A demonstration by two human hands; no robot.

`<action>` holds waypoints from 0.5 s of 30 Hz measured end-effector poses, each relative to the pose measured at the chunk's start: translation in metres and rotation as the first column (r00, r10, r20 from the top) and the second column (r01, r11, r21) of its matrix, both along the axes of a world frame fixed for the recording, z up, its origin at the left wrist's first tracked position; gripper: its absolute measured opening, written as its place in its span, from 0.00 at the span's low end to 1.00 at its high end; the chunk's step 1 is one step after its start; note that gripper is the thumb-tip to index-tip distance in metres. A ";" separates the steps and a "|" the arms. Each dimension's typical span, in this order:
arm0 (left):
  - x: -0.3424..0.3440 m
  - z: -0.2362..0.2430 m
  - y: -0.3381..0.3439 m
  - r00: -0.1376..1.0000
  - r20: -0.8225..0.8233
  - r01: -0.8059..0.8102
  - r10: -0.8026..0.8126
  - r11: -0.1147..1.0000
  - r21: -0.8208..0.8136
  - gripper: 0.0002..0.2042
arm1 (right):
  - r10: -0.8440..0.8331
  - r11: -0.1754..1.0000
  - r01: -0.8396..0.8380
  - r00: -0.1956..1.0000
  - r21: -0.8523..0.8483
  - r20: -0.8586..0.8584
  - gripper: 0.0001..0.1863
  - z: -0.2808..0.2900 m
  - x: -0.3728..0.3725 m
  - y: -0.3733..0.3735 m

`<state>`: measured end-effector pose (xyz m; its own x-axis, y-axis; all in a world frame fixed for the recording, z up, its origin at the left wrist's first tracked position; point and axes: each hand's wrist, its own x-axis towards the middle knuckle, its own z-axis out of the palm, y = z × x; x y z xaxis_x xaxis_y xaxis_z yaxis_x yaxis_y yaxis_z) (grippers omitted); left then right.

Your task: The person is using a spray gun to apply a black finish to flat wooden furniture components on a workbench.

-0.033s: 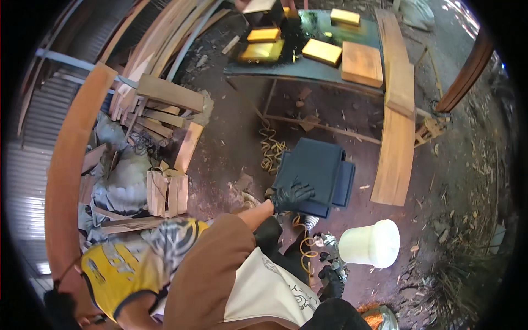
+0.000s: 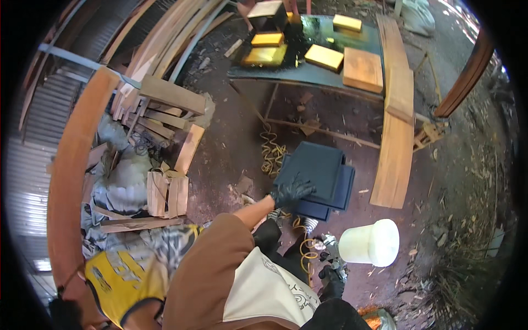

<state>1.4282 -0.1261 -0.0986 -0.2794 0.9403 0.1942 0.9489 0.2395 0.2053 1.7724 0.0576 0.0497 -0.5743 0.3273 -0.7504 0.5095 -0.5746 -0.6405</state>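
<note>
The stacked rectangular dark blue-grey panels (image 2: 314,164) lay directly beneath the black-gloved left hand (image 2: 293,190), whose fingers spread over the top one's near part. Their edges sat offset, the top face plain. The black-gloved right hand (image 2: 332,279) gripped a silvery metal tool (image 2: 330,246).

Dark blue-grey rectangular panels (image 2: 312,165) lie in a skewed stack near a silvery spray gun (image 2: 331,242).
</note>
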 end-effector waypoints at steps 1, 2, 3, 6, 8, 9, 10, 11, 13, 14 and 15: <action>-0.025 0.019 0.000 0.997 -0.064 -0.049 0.053 0.997 0.053 0.25 | -0.071 0.997 0.070 0.997 -0.044 -0.033 0.05 0.019 -0.013 -0.004; -0.049 0.043 0.002 0.987 -0.121 -0.094 0.107 0.990 0.110 0.24 | -0.142 0.987 0.137 0.988 -0.090 -0.057 0.07 0.034 -0.022 -0.009; -0.072 0.067 0.000 0.980 0.009 -0.200 0.200 0.979 0.033 0.22 | -0.119 0.990 0.112 0.990 -0.084 -0.078 0.07 0.044 -0.029 -0.015; -0.125 0.162 -0.006 0.901 0.313 -0.326 0.300 0.945 0.033 0.21 | -0.196 0.971 0.182 0.977 -0.153 -0.082 0.10 0.070 -0.044 -0.023; -0.141 0.190 -0.053 0.896 0.233 -0.434 0.379 0.859 0.271 0.24 | -0.147 0.981 0.125 0.978 -0.151 -0.145 0.10 0.077 -0.056 -0.034; -0.140 0.208 -0.075 0.824 0.319 -0.543 0.468 0.813 0.210 0.23 | -0.130 0.984 0.103 0.974 -0.146 -0.188 0.11 0.081 -0.063 -0.039; -0.140 0.229 -0.105 0.734 0.395 -0.642 0.553 0.754 0.137 0.22 | -0.094 0.990 0.077 0.984 -0.121 -0.149 0.11 0.087 -0.072 -0.048; -0.148 0.216 -0.151 0.684 0.530 -0.694 0.500 0.671 0.263 0.21 | -0.072 0.992 0.054 0.985 -0.115 -0.159 0.11 0.099 -0.087 -0.058; -0.163 0.206 -0.231 0.557 0.596 -0.815 0.578 0.519 0.257 0.23 | 0.023 0.983 -0.069 0.965 -0.169 -0.263 0.14 0.106 -0.122 -0.080; -0.164 0.214 -0.265 0.457 0.519 -0.881 0.722 0.449 0.151 0.25 | 0.008 0.983 -0.064 0.954 -0.174 -0.301 0.14 0.092 -0.134 -0.092; -0.158 0.212 -0.312 0.359 0.561 -0.926 0.746 0.360 0.113 0.25 | 0.032 0.983 -0.083 0.957 -0.166 -0.289 0.14 0.107 -0.147 -0.107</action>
<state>1.2707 -0.4377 0.1134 -0.9938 0.0211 0.1090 0.0943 0.6789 0.7281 1.6259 -0.0491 0.1567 -0.7855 0.1664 -0.5961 0.3568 -0.6652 -0.6558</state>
